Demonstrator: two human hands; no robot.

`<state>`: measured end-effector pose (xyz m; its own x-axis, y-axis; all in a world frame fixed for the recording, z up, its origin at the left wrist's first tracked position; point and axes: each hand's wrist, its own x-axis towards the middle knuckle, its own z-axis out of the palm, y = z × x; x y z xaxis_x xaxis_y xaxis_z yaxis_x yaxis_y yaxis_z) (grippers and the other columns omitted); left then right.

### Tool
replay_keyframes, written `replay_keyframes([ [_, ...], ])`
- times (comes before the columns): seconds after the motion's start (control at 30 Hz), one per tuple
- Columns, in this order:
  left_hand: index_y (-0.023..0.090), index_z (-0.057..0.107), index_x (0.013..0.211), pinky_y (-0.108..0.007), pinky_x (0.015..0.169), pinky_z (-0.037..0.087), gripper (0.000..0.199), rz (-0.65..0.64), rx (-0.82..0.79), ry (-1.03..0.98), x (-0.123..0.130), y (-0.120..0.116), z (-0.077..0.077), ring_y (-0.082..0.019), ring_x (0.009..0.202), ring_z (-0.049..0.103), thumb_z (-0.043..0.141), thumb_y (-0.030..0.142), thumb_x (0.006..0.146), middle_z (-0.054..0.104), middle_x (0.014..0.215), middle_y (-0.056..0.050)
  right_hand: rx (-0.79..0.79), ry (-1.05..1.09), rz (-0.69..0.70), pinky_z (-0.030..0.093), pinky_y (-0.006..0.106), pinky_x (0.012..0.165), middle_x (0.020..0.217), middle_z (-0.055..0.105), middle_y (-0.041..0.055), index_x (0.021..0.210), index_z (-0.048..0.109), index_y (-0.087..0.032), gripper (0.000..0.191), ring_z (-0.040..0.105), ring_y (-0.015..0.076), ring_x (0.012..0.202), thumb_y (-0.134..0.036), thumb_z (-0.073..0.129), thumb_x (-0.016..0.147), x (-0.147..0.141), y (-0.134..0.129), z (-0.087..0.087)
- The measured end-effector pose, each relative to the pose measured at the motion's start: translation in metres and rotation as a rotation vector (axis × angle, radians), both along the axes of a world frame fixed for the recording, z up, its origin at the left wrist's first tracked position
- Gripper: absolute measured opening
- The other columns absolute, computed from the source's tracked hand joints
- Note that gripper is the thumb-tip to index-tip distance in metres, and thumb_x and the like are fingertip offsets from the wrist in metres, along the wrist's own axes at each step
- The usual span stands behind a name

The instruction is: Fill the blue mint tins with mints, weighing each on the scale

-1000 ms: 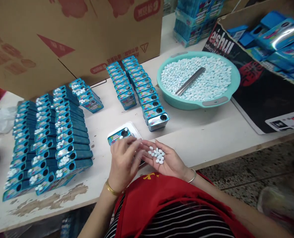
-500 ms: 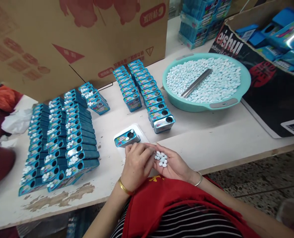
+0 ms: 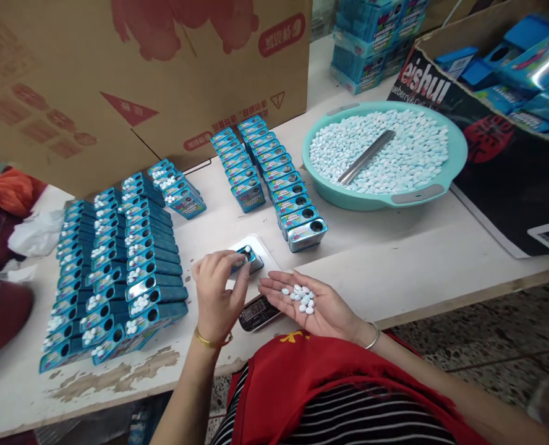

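Left grip part-curled over tin, hold unclear; right grip spread palm-up beneath candies.

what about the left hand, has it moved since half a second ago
Yes: judged against the tin, the left hand has shifted left and forward, from beside the right hand to the tin's opening.

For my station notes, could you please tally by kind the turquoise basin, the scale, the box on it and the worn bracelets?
Turquoise basin: 1
Digital scale: 1
Blue candy box on scale: 1
Gold-coloured bracelet: 1
Silver-coloured bracelet: 1
Total: 5
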<state>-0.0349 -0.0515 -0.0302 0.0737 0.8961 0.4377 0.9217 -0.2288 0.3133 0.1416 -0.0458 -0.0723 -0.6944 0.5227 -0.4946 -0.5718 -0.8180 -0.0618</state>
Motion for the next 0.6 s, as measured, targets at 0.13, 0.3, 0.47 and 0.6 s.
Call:
replay_keyframes([
  [0.13, 0.025, 0.058, 0.117, -0.041, 0.087, 0.032, 0.036, -0.059, -0.065, 0.234, -0.017, 0.013, -0.003, -0.026, 0.108, 0.051, 0.06, 0.04, 0.084, 0.057, 0.125, -0.009, 0.011, -0.01, 0.006, 0.042, 0.033, 0.103, 0.112, 0.068, 0.0149, 0.112, 0.06, -0.007, 0.032, 0.065, 0.0182, 0.105, -0.026, 0.042, 0.094, 0.002, 0.001, -0.001],
  [0.3, 0.027, 0.064, 0.106, -0.043, 0.092, 0.032, 0.024, -0.1, 0.004, 0.251, -0.03, 0.005, -0.002, -0.025, 0.111, 0.051, 0.06, 0.035, 0.084, 0.058, 0.126, -0.006, 0.023, -0.01, -0.004, 0.041, 0.032, 0.104, 0.113, 0.067, 0.0148, 0.11, 0.06, -0.007, 0.031, 0.063, 0.0177, 0.108, -0.026, 0.043, 0.093, 0.004, 0.001, -0.003],
  [0.47, 0.028, 0.06, 0.114, -0.044, 0.093, 0.032, 0.032, -0.112, 0.021, 0.226, -0.038, -0.013, -0.008, -0.026, 0.112, 0.051, 0.062, 0.034, 0.082, 0.058, 0.126, -0.008, 0.011, -0.011, -0.005, 0.041, 0.032, 0.104, 0.111, 0.068, 0.0137, 0.108, 0.062, -0.008, 0.031, 0.063, 0.0174, 0.108, -0.026, 0.043, 0.093, 0.004, 0.003, -0.005],
  [0.6, 0.028, 0.055, 0.123, -0.046, 0.097, 0.029, 0.04, -0.127, -0.055, 0.262, -0.03, -0.009, -0.014, -0.029, 0.124, 0.043, 0.058, 0.039, 0.085, 0.047, 0.139, -0.01, -0.007, -0.011, 0.006, 0.041, 0.033, 0.104, 0.113, 0.067, 0.0146, 0.108, 0.062, -0.008, 0.03, 0.063, 0.0182, 0.108, -0.027, 0.045, 0.092, 0.003, 0.003, -0.006],
])
